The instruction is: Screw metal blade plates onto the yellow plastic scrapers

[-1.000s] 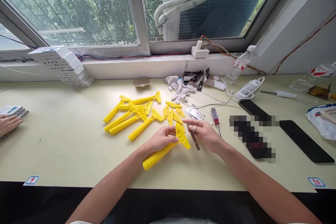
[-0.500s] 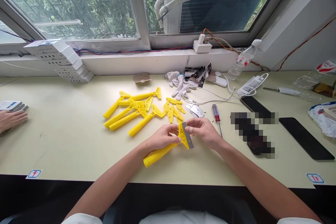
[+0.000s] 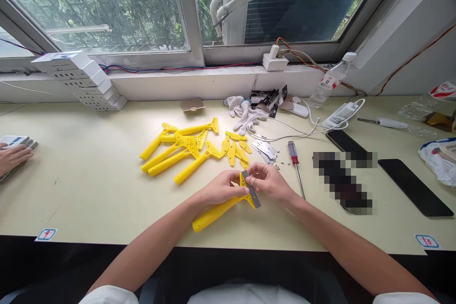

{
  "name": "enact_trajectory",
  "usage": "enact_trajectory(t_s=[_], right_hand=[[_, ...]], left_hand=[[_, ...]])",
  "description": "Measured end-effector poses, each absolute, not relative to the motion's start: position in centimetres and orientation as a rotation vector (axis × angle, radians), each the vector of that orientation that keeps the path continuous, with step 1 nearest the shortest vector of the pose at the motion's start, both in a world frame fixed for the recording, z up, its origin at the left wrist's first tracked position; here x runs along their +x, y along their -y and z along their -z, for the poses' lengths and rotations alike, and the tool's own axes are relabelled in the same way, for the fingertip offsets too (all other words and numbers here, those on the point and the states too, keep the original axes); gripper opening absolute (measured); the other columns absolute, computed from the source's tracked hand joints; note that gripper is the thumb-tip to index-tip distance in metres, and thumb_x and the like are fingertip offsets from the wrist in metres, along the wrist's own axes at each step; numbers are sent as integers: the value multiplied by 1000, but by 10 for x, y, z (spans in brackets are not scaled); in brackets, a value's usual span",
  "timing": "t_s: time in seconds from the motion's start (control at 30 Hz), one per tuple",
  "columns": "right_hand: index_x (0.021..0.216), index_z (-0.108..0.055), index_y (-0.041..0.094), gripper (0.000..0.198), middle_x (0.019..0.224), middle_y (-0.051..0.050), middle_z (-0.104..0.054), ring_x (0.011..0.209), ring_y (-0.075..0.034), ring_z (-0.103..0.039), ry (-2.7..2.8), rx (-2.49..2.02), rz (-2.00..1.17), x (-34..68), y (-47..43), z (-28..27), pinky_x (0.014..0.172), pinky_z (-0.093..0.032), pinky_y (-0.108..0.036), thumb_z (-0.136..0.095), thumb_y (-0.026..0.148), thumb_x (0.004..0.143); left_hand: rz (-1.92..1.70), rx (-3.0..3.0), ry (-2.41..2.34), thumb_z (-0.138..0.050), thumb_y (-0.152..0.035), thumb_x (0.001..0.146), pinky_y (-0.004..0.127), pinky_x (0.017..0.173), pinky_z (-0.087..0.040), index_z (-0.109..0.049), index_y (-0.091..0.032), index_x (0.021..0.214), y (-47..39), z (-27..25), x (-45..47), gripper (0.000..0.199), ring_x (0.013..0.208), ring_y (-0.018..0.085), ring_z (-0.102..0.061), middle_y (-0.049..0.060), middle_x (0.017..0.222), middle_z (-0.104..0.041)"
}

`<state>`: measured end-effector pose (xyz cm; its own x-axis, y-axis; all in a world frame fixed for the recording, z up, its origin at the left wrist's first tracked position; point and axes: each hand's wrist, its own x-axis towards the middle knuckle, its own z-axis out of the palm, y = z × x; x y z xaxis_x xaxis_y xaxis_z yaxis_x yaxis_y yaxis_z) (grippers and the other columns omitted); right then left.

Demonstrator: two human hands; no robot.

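gripping a smooth, round-handled yellow plastic scraper (image 3: 216,214) in left fingers (image 3: 239,191), pinching a thin metal blade (image 3: 254,194) against it with right fingers (image 3: 258,183)!

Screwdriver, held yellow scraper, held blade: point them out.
Screwdriver (image 3: 293,153): head view, on its handle.
Held yellow scraper (image 3: 217,213): head view, on its handle.
Held blade (image 3: 254,195): head view, on its flat face.

Bright yellow scraper (image 3: 220,212), plain grey blade (image 3: 254,194), pale cream-green tabletop (image 3: 107,166), red-banded screwdriver (image 3: 293,154).
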<state>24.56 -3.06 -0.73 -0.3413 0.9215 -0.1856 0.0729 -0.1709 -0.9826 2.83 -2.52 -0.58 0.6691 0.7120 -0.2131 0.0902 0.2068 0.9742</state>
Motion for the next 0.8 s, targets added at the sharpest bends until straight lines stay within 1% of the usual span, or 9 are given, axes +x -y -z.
enact_trajectory(t_s=[0.13,0.2,0.3,0.4,0.47,0.57,0.63,0.73,0.8], right_hand=[[93,-69,22,27,83,-1,-70,66,-15,-60,1435,-1155,-1648,241,34,9,60,-51,-30,-85,42,83],[95,-68,23,28,82,0,-69,63,-14,-59,1440,-1149,-1664,241,34,7,60,-51,-31,-83,44,85],[101,-69,24,29,82,-2,-68,65,-17,-62,1464,-1154,-1585,246,32,7,62,-51,-34,-68,53,98],[108,-73,25,27,92,-6,-72,84,-25,-68,1705,-1294,-1082,254,26,11,75,-54,-39,-56,47,104],[120,-74,26,28,108,-10,-75,105,-31,-67,1930,-1389,-651,257,19,16,88,-53,-44,-57,39,103],[137,-70,25,38,125,-13,-73,121,-34,-62,2148,-1487,-333,254,7,19,95,-50,-46,-54,34,103],[131,-71,24,34,119,-13,-75,111,-32,-66,2163,-1594,-315,249,-2,17,88,-49,-43,-56,37,104],[106,-71,23,24,100,-9,-77,90,-27,-68,2096,-1766,-346,241,-12,14,78,-44,-40,-62,45,100],[92,-67,23,25,93,-7,-77,84,-25,-66,2075,-1814,-343,238,-16,14,78,-41,-40,-67,48,96]], left_hand=[[-457,1259,-708,-73,-43,93,24,58,-48,-77,-15,102,28,4,33,30,69,14,-61,7,89,-73],[-462,1261,-703,-73,-43,93,22,56,-45,-77,-14,100,29,2,34,30,66,12,-58,7,90,-74],[-511,1213,-735,-76,-42,90,22,56,-46,-76,-14,100,27,1,32,30,65,11,-57,7,90,-73],[-553,1101,-816,-83,-44,84,23,53,-47,-73,-15,100,23,4,28,34,60,11,-53,2,77,-66],[-575,1030,-841,-86,-46,82,24,51,-47,-72,-15,101,20,7,26,39,58,11,-52,1,76,-64],[-629,970,-848,-86,-47,82,25,52,-49,-70,-15,101,17,10,24,40,58,10,-54,2,80,-66],[-653,949,-870,-86,-46,82,25,52,-49,-67,-16,100,17,9,24,40,56,10,-54,1,82,-66],[-684,938,-889,-85,-44,82,25,51,-49,-64,-18,104,18,7,25,40,56,10,-55,1,87,-67],[-705,921,-885,-83,-38,81,25,53,-51,-63,-18,105,19,5,26,37,58,10,-56,0,88,-65]])
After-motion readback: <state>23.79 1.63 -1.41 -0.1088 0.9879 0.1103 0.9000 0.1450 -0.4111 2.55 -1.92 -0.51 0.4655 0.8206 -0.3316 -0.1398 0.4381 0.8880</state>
